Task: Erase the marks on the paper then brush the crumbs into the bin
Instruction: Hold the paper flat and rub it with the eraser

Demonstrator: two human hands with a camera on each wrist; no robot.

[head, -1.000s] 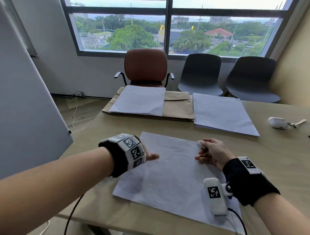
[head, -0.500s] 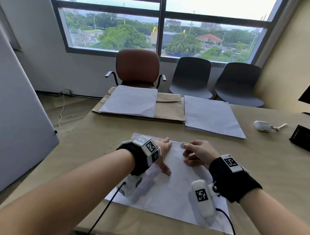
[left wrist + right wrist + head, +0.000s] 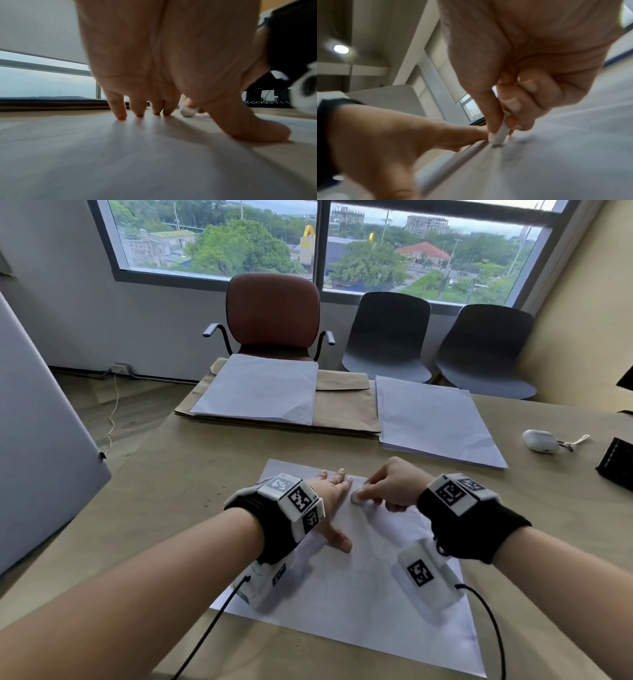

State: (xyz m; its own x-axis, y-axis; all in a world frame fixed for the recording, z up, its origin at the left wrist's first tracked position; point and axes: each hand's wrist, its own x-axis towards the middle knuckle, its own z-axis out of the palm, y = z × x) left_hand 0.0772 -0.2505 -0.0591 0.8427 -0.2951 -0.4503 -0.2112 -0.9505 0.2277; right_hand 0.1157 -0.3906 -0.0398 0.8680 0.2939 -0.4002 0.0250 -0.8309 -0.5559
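Note:
A white sheet of paper (image 3: 359, 583) with faint pencil marks lies on the tan table (image 3: 191, 474) in front of me. My left hand (image 3: 334, 498) lies flat on the sheet's far left part, its fingers (image 3: 120, 111) straight and spread, the thumb (image 3: 257, 129) pointing right. My right hand (image 3: 387, 491) pinches a small white eraser (image 3: 356, 497) between thumb and fingers and presses its tip onto the paper right beside the left hand's fingertips. The eraser (image 3: 500, 135) shows upright in the right wrist view and, in the left wrist view, the eraser (image 3: 187, 112) touches the sheet. No bin is in view.
Two other stacks of white paper (image 3: 260, 388) (image 3: 435, 419) and brown envelopes (image 3: 346, 405) lie at the table's far side. A white earbud case (image 3: 541, 441) and a black object (image 3: 616, 463) sit at the right. Chairs (image 3: 274, 316) stand behind the table; a grey panel (image 3: 41, 422) stands left.
My left hand has come down from the air onto the paper and now lies flat. The right hand with the eraser has shifted left beside it, the eraser's tip now down on the sheet.

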